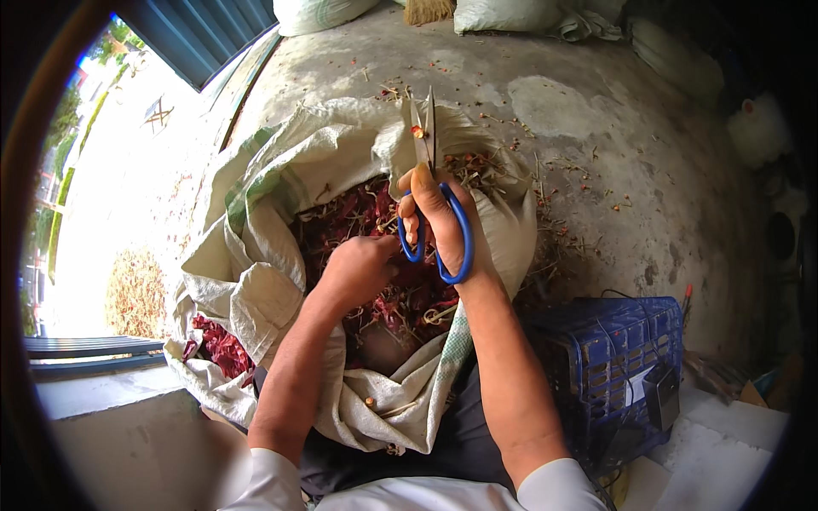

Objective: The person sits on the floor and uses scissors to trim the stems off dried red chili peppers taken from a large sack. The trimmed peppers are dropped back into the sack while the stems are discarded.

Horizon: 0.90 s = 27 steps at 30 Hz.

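Observation:
My right hand (pixel 441 217) holds scissors with blue handles (pixel 463 239) over the right side of an open woven plastic sack (pixel 262 281). The blades point away from me and are parted, with a small orange-red bit between them. Dried red chillies (pixel 383 306) with stems fill the sack. Over them, left of the scissors, is my left hand (pixel 361 265), its fingers curled; whether something is pinched in them is hidden. Stem scraps (pixel 476 169) lie on the sack's far right fold. More dried red chillies (pixel 223 348) show in a fold at the lower left.
A blue plastic crate (pixel 626 358) with a black device and cable stands at the right. Stem scraps litter the concrete floor (pixel 613 191). Full white sacks (pixel 511 16) and a broom head (pixel 428 9) are at the far side. A blue metal door panel (pixel 204 32) stands upper left.

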Each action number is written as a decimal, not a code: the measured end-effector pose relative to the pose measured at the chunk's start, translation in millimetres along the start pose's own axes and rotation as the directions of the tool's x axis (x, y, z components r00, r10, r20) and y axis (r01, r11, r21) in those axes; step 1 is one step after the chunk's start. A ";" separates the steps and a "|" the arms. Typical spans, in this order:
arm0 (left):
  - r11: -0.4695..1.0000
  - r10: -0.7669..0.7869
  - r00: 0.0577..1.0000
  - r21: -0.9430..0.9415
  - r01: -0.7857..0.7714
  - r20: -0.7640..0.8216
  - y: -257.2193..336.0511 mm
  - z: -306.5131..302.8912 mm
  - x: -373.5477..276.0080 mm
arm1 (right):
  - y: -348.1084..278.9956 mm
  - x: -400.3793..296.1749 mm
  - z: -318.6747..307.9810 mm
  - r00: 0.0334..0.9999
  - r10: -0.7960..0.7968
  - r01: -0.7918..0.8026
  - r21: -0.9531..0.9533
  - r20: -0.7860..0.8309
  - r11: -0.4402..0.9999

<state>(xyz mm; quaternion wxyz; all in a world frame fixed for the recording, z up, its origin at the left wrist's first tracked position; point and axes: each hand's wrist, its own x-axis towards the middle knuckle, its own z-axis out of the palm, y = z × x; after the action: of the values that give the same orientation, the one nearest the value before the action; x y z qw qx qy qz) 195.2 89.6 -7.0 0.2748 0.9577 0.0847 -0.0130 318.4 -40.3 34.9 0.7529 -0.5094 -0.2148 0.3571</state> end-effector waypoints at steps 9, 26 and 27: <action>0.994 -0.094 0.984 0.075 0.084 0.149 -0.7 -6.1 -3.6 | -1.9 -3.3 8.3 0.987 -0.154 0.128 0.392 0.035 0.911; -0.361 -0.321 0.916 -0.864 -0.352 -0.239 -58.4 -50.9 -10.3 | 14.8 -2.7 26.1 0.995 -0.042 0.096 -0.707 0.094 0.701; -0.339 -0.316 0.916 -0.873 -0.352 -0.247 -55.9 -50.6 -9.6 | 13.2 -4.0 27.8 0.995 -0.041 0.097 -0.747 0.093 0.657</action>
<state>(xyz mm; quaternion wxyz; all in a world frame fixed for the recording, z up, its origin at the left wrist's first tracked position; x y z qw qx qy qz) 175.1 161.5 7.3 0.9140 0.2942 0.0961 0.2624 292.5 -23.2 33.8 0.4813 -0.7536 -0.3873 0.2248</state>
